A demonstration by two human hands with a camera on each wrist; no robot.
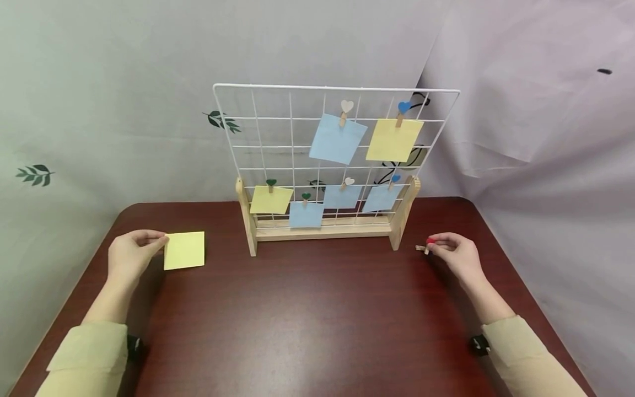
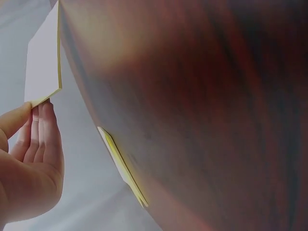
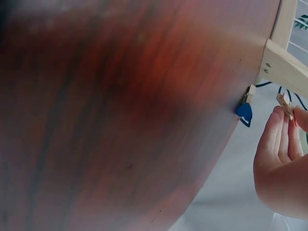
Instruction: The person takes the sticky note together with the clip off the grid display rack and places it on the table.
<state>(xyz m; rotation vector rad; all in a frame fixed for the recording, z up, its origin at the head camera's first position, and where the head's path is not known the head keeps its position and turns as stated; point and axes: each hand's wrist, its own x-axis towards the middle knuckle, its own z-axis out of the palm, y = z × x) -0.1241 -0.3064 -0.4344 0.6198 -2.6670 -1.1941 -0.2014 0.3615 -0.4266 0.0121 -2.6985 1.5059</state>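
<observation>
My left hand (image 1: 131, 255) pinches a yellow sticky note (image 1: 184, 251) by its left edge, between thumb and fingertips, above the table. The left wrist view shows the note (image 2: 44, 55) from its pale side. On the right, my right hand (image 1: 457, 255) pinches a small wooden clothespin with a red heart (image 1: 430, 241). Its wooden legs (image 3: 284, 103) stick out past the fingertips in the right wrist view. Close by on the table lies another clothespin with a blue heart (image 3: 244, 110). More yellow notes (image 2: 122, 168) lie on the table below my left hand.
A white wire grid (image 1: 292, 132) on a wooden stand (image 1: 322, 234) stands at the table's back. Blue notes (image 1: 337, 139) and yellow notes (image 1: 395, 140) hang there from heart clothespins. The dark red table (image 1: 317, 309) reaches grey cloth (image 1: 149, 110) behind. Dark cords (image 3: 262, 84) show near the stand's right foot.
</observation>
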